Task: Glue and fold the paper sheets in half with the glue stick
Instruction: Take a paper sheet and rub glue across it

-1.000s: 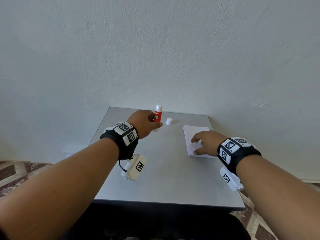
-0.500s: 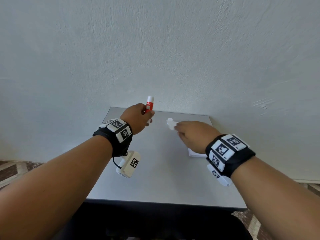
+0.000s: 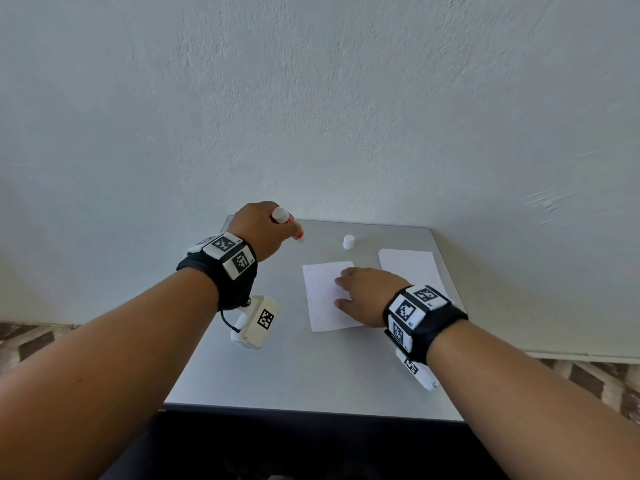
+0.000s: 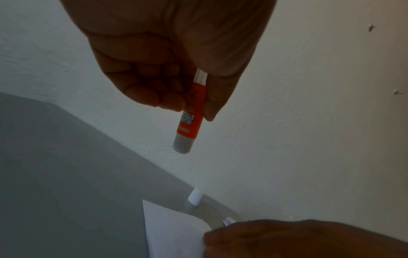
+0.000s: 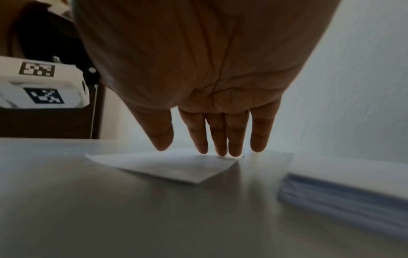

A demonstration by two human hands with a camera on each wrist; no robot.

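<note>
My left hand (image 3: 261, 230) grips a red and white glue stick (image 3: 287, 225) above the table's far left part. In the left wrist view the glue stick (image 4: 190, 115) points down, uncapped end lowest, held between thumb and curled fingers. A single white paper sheet (image 3: 327, 296) lies flat at the table's middle. My right hand (image 3: 367, 294) rests on its right side with straight fingers (image 5: 223, 139) pressing the sheet (image 5: 172, 165). The white cap (image 3: 348, 242) stands on the table behind the sheet.
A stack of white paper sheets (image 3: 408, 270) lies at the table's right, seen close in the right wrist view (image 5: 344, 185). The grey table (image 3: 311, 368) ends at a front edge near me. A plain wall stands right behind it.
My right hand left the cap area and drew one sheet from the stack to the table's middle. The left hand turned the glue stick from upright to tip down.
</note>
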